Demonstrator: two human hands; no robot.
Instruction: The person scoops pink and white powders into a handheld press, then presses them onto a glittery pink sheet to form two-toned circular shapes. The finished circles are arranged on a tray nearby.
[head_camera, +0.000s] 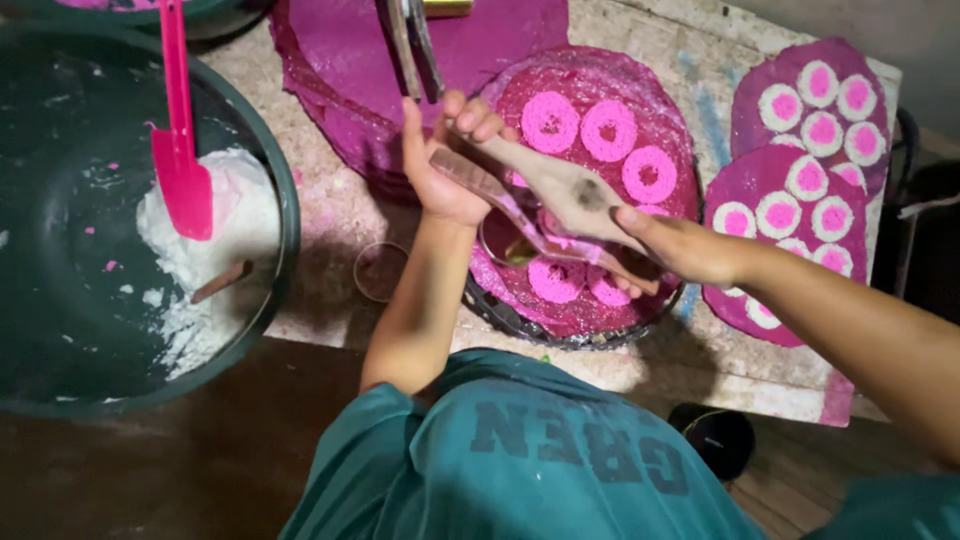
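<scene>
My left hand (440, 165) is closed around the upper ends of a wooden paddle (565, 190) and a thin, pink-stained flat stick (520, 215). My right hand (690, 248) grips their lower ends from the right. Both tools are held slanted over a round tray (520, 318) lined with a magenta cloth. Several bright pink ring-shaped cakes (608, 130) lie on the cloth. Under the stick, a round metal mould (505, 245) sits on the tray.
A large dark green basin (290, 215) at the left holds white flour (225, 215), a pink spatula (180, 150) and a small brown stick. A second ring mould (380, 270) lies on the table. Magenta cloths with white-and-pink round cakes (800, 175) lie at the right. A dark cup (715, 440) stands below the table edge.
</scene>
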